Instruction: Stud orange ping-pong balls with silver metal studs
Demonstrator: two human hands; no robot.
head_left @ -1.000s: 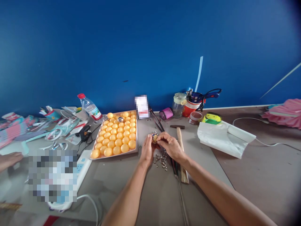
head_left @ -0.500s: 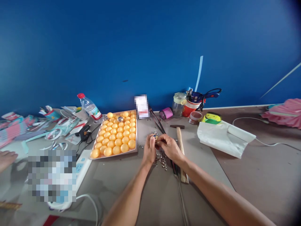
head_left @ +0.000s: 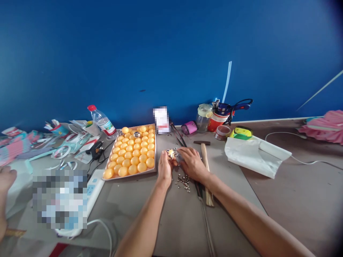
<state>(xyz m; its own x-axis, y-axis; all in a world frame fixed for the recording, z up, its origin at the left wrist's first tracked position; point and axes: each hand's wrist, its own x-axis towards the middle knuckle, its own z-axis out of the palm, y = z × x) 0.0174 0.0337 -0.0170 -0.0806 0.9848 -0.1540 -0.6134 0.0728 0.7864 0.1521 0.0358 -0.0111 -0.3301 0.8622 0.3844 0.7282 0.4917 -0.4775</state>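
Note:
My left hand (head_left: 164, 170) is closed around an orange ball (head_left: 170, 153), part of which is covered with shiny silver studs. Just to its right, my right hand (head_left: 192, 163) is over the table with its fingers stretched toward the loose silver studs, nothing visible in them. Several studs (head_left: 184, 181) lie scattered below and between the hands. Left of them stands a shallow box (head_left: 156, 157) filled with rows of orange balls (head_left: 133, 161); one silver-covered ball (head_left: 137, 134) rests near its back.
Beside my right hand lies a hammer (head_left: 205, 160), with a dark cable (head_left: 198, 192) along it. Behind are a purple object (head_left: 189, 127), a jar (head_left: 204, 117) and a red cup (head_left: 217, 122). White sheeting (head_left: 254, 155) lies right. Another person's hand (head_left: 6, 178) is far left.
My hands have moved apart. The left has turned and shifted slightly left with the studded ball, now more exposed; the right has let go of it and flattened toward the table.

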